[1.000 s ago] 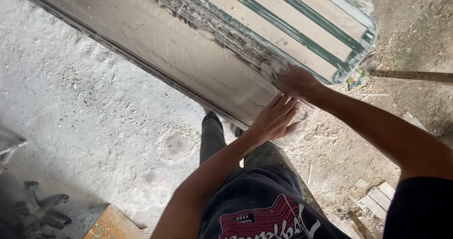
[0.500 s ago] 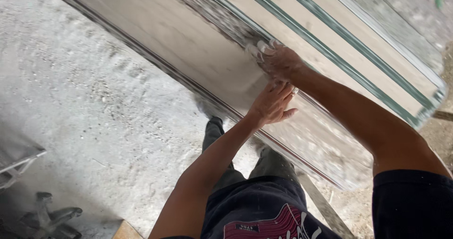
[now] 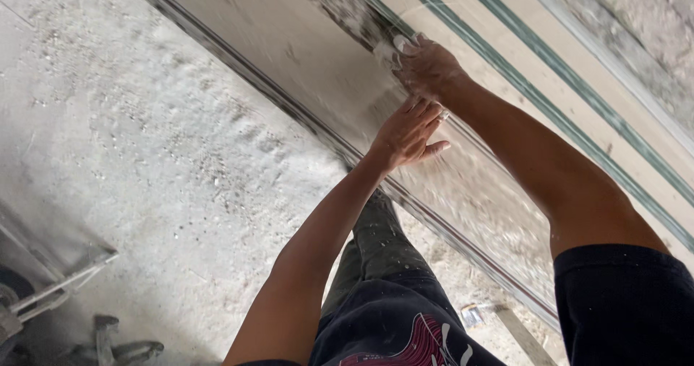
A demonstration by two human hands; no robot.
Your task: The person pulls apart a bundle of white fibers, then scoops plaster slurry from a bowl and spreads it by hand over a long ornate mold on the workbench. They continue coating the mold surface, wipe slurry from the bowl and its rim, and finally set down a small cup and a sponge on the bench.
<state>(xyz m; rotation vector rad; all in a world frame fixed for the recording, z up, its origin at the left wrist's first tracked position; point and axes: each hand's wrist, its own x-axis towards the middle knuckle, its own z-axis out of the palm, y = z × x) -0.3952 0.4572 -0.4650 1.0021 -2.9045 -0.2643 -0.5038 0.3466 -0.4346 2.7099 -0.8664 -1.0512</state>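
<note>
stacked panels (image 3: 303,69) of pale stone or glass, their green-edged layers showing toward the upper right of the frame, run in a long diagonal from the upper left down to the lower right, leaning above the dusty concrete floor (image 3: 130,163). your right hand (image 3: 428,68) is clenched over the upper edge of the front panel near the top centre, fingers hooked round something small and white there that is too blurred to name. your left hand (image 3: 406,131) lies open and flat on the panel face just below it, fingers spread, pressing rather than grasping. you look to be in the middle of steadying or shifting the front sheet along the stack; the next move calls for a firm hold on that edge and even pressure from the flat palm, so the sheet does not tip off the lean. compared with half a second ago, both hands sit a little higher in the frame and the near end of the stack has slid out of view at the right. a metal frame (image 3: 50,286) sits at the lower left.
</note>
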